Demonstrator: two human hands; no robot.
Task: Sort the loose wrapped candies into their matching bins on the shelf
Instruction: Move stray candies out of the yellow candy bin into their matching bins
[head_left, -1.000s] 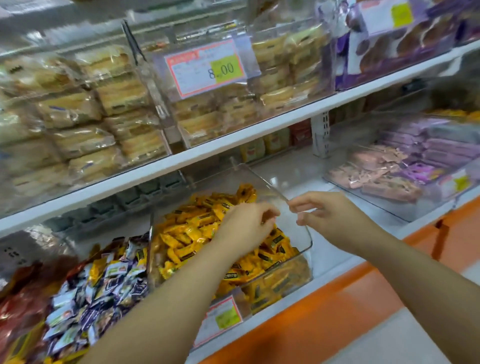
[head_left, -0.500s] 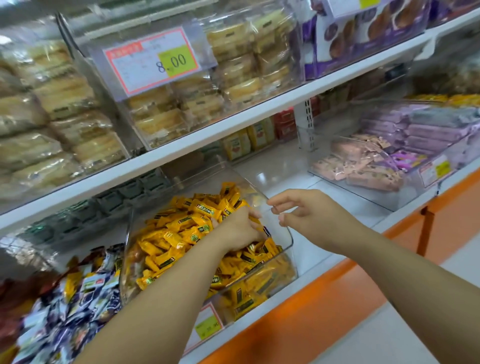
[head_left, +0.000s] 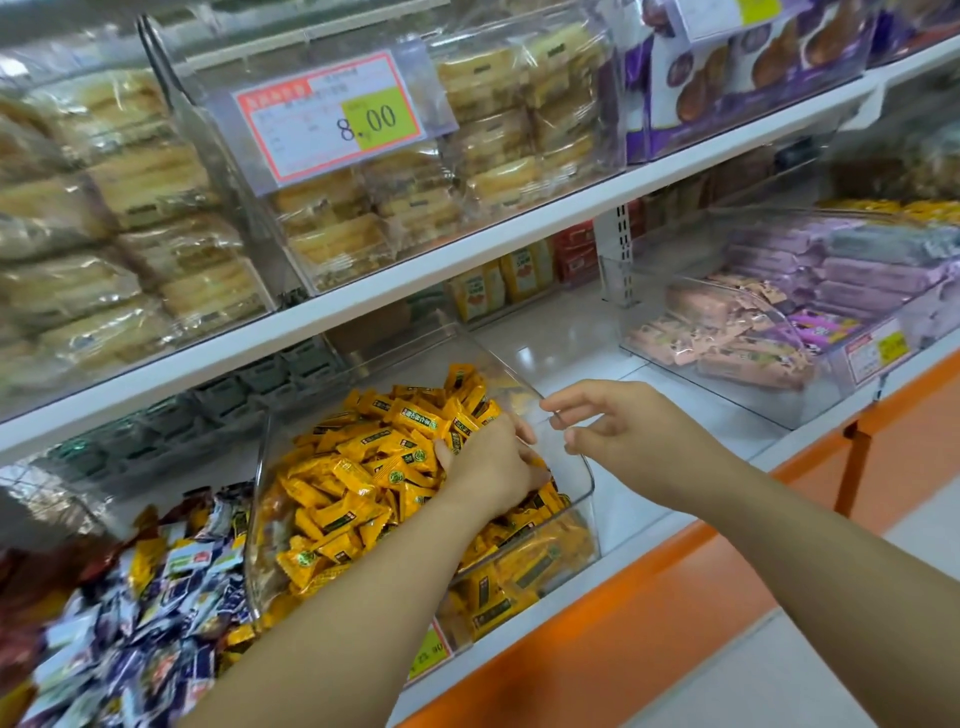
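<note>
White shelf (head_left: 644, 483): lower tier; it carries the bins side by side along its front edge.
Clear bin (head_left: 582, 488): stands on the shelf, long axis running front to back, open top facing up and toward the person.
Mixed pile (head_left: 156, 597): just left of the bin; blue-and-white wrappers with a few yellow ones among them, likely strays to be sorted.
Yellow candies (head_left: 353, 467): fill the bin, heaped highest at the back right; the wrappers lie every way, so they share no axis or heading.
Left hand (head_left: 488, 462): inside the bin on the right side of the heap, palm down, fingers curled into the candies. They are buried, so I cannot tell whether they hold one.
Right hand (head_left: 618, 431): just outside the bin, over its right wall, close beside the left hand. Its fingers (head_left: 550, 402) are loosely bent, forefinger and thumb apart on either side of the wall's top edge, with nothing seen between them; contact with the wall is unclear.
Key relation: the candies lie directly under and left of the left fingers, so that hand is the nearer; the right must cross the wall to reach in.
</note>
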